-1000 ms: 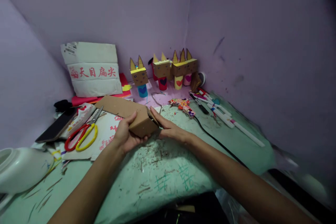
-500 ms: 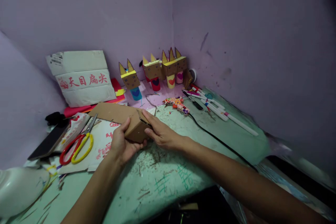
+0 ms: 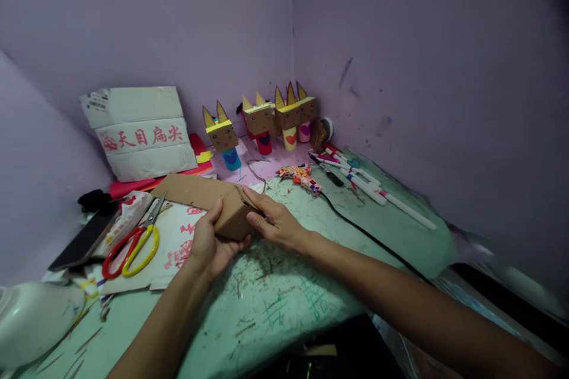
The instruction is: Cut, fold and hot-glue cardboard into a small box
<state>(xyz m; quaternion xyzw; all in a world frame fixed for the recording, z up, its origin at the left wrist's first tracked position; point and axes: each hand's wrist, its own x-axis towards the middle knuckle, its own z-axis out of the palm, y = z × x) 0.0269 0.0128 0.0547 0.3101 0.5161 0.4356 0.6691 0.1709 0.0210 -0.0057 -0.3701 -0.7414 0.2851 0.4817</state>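
A brown folded cardboard piece (image 3: 233, 219) is held between my two hands above the green-covered table. My left hand (image 3: 216, 246) grips it from the left and below, thumb on top. At its right end, the thumb and fingers of my right hand (image 3: 275, 219) pinch a thin dark strip along the edge; the strip is too small to make out well. Behind it lies a flat brown cardboard strip (image 3: 182, 188). Scissors with red and yellow handles (image 3: 141, 240) rest on printed white cardboard (image 3: 178, 243) to the left.
Several cardboard figures with pointed ears (image 3: 224, 136) stand by the wall. A patterned glue gun (image 3: 300, 176) with a black cord, a black cutter (image 3: 331, 174) and markers (image 3: 364, 186) lie to the right. A white container (image 3: 35, 320) is at the lower left.
The cardboard piece and both hands have shifted very slightly to the right. The thumb and fingers of my right hand have moved a little along its right edge.
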